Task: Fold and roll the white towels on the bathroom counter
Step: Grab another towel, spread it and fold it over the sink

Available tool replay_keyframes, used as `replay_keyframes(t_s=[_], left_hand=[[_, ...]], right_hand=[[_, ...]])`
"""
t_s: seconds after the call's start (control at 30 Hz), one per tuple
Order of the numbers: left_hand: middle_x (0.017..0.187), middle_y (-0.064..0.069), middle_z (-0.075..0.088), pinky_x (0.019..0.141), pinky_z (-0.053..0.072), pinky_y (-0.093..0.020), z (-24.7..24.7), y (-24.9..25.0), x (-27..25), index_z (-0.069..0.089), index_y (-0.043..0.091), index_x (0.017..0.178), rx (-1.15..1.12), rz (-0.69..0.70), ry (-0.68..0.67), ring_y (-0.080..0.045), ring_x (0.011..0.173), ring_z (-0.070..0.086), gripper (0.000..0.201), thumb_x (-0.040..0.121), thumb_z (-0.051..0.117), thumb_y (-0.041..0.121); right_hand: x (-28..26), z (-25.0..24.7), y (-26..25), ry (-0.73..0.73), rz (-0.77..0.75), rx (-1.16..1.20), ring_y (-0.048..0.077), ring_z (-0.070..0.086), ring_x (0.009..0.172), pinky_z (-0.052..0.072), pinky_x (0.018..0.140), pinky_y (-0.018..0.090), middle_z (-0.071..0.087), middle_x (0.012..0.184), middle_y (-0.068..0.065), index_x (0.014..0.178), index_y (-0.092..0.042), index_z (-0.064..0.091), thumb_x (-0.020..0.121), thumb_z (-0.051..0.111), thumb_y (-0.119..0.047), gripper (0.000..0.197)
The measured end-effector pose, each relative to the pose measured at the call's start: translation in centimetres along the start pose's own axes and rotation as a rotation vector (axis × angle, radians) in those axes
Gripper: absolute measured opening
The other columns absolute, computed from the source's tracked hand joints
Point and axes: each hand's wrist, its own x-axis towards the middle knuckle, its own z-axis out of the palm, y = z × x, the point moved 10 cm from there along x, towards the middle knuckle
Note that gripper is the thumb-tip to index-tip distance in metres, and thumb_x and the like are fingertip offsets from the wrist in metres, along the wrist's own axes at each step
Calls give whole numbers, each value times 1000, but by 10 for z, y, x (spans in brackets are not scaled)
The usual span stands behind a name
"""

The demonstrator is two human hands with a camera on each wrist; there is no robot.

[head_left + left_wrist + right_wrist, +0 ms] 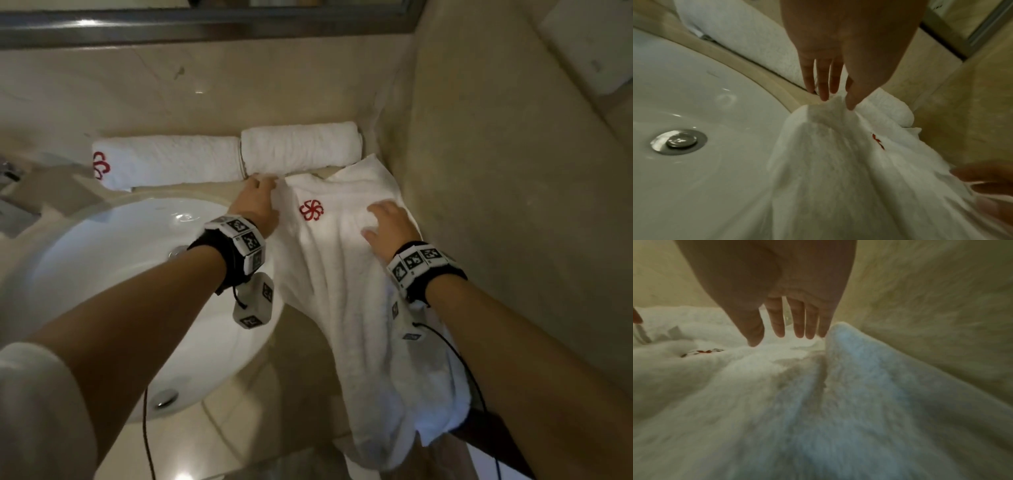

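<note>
A loose white towel (342, 274) with a red flower logo (311, 210) lies on the beige counter and hangs over its front edge. My left hand (260, 192) pinches the towel's far left corner between thumb and fingers (836, 100). My right hand (387, 222) rests flat on the towel's right side with straight, spread fingers (781, 337), beside a raised fold (849, 344). Behind the towel lie two rolled white towels, one with a red logo (164, 162) on the left and a plain one (301, 147) on the right.
A white oval sink (102, 274) with a metal drain (679, 142) sits to the left of the loose towel. A beige stone wall (513, 171) closes the right side. A faucet (10, 178) shows at the far left, and a mirror frame (205, 24) runs above.
</note>
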Motion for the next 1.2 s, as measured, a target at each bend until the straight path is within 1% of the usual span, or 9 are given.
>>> replay_keyframes(t_s=[0.2,0.43,0.57,0.67,0.77,0.87,0.93,1.07,1.2], left_hand=[[119,-15,57,84,42,-33,9,-15,-60,53,11,112,94,-64,-86,-33,107,55,25,92,51,26],[102,-14,67,88,53,-36,69,-22,-133,64,3,94,41,-144,-332,-29,98,64,21,93,48,15],[69,-2,57,48,48,-17,114,-25,-177,52,10,68,-204,-265,-445,-11,57,54,25,92,48,6],[52,2,58,45,46,-19,141,-14,-211,51,8,65,-439,-357,-454,-11,47,55,29,93,45,0],[42,2,62,43,51,-18,158,-4,-229,59,0,70,-706,-384,-353,-9,38,59,27,90,44,-9],[87,-11,71,72,58,-29,171,9,-233,68,1,101,-876,-363,-262,-24,74,67,22,85,54,-5],[92,-17,68,82,56,-40,182,15,-237,67,3,98,-891,-395,-303,-32,81,65,18,85,56,-1],[44,-7,52,51,47,-25,192,43,-247,52,6,60,-985,-406,-419,-17,39,48,30,90,47,3],[33,5,40,33,24,-10,193,58,-240,42,11,57,-1082,-384,-461,-4,27,34,37,93,44,7]], right_hand=[[-81,14,7,-31,30,-19,29,44,120,41,98,36,46,131,12,125,-10,50,91,55,-27,38],[-146,43,25,-186,122,17,29,53,112,42,89,32,50,128,12,123,-9,48,90,56,-33,42],[-171,55,31,-201,163,71,28,57,99,42,79,29,58,104,11,93,-13,50,90,57,-31,20],[-196,74,38,-220,157,84,23,53,85,39,74,27,55,92,9,73,-17,44,90,56,-35,27],[-211,79,38,-170,33,86,27,55,93,41,79,29,53,95,8,94,-9,57,91,53,-35,26],[-219,82,38,-177,-57,116,29,54,103,41,88,29,54,109,13,108,-8,61,89,57,-24,25],[-221,82,38,-171,-81,122,32,54,103,42,89,30,54,112,17,111,-7,60,89,56,-19,26],[-221,85,41,-172,-91,119,34,55,102,44,87,34,55,111,19,107,-5,57,85,54,-13,24],[-217,89,45,-218,-97,127,33,53,108,45,98,36,50,119,16,123,-8,51,83,59,-11,41]])
